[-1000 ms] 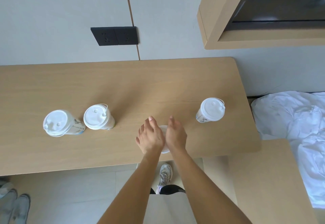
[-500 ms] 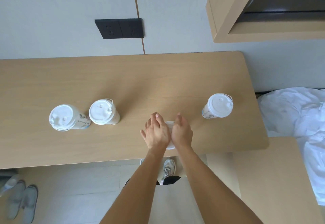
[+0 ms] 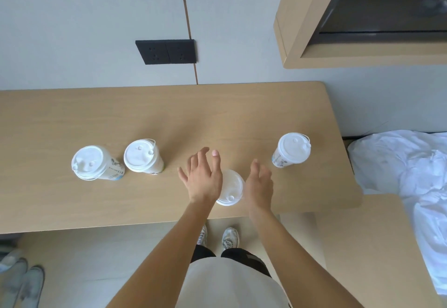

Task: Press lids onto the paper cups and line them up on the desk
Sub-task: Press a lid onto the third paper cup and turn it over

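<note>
Head view, item one: white paper cup with white plastic lid (image 3: 229,188), upright near the desk's front edge, between our hands, apparently just capped. Our left hand (image 3: 204,178) hovers over its left rim, fingers spread, holding nothing; our right hand (image 3: 260,183) flanks it, fingers loosely apart, empty. Three lidded cups stand on the pale wooden desk (image 3: 169,119).

One view only — a wide-angle camera worn on the head, looking steeply down and forward; the table (image 3: 145,114) fills the middle, close below; wall above, floor (image 3: 84,259) and the wearer's shoes (image 3: 229,237) at bottom.
</note>
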A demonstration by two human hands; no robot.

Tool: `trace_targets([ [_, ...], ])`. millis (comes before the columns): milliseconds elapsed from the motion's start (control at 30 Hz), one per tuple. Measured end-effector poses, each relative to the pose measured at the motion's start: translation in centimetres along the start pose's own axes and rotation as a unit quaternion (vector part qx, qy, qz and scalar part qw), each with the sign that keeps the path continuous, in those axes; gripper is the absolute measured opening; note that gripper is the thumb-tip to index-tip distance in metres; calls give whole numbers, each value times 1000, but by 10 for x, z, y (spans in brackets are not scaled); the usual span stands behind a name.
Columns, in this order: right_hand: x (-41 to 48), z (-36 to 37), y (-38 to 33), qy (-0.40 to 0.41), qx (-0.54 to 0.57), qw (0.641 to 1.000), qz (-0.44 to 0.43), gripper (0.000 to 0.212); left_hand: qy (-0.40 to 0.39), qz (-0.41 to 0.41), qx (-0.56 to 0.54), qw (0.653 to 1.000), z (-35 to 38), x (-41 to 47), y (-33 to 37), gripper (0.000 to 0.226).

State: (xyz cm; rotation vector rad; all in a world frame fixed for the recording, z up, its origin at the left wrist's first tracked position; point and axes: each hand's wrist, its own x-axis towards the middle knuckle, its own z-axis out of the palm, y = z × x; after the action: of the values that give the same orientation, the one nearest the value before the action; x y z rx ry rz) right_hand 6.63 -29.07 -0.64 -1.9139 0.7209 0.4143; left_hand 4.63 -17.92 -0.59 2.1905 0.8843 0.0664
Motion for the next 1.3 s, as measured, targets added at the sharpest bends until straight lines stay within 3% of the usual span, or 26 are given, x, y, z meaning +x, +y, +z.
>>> trace_targets([
  [100,7,12,-20,-29,-92,992,-79,87,-32,-139,-29,989,10,-10,-3,59],
  [200,12,27,-21,-67,-145,985,-60,91,-44,-222,-54,973,23,-9,-6,65],
  [267,12,30,-17,-74,-152,985,-44,98,-35,-231,-62,970,27,-8,-7,68],
  [400,15,35,-15,-64,-169,982,-52,97,-20,-220,-49,974,29,-8,-7,55],
  [700,15,35,-9,-43,-119,990,-59,75,-22,-180,-45,982,29,-5,-7,49],
  [800,11,34,-1,-20,-70,997,8,64,-57,-97,-14,994,18,9,-3,40],
  [933,0,34,10,-42,39,986,159,82,-51,54,44,996,3,27,6,51],
  [1033,0,31,10,-8,-59,997,55,89,15,58,23,998,-4,24,2,58],
  [1133,7,32,-6,-2,-134,988,-81,98,18,-82,-91,992,-5,9,2,51],
  [1233,11,40,-12,-36,-187,975,-112,98,-22,-172,-97,980,4,-3,1,51],
  [1300,13,39,-8,-37,-197,973,-119,84,-17,-192,-100,976,11,-5,-1,52],
])
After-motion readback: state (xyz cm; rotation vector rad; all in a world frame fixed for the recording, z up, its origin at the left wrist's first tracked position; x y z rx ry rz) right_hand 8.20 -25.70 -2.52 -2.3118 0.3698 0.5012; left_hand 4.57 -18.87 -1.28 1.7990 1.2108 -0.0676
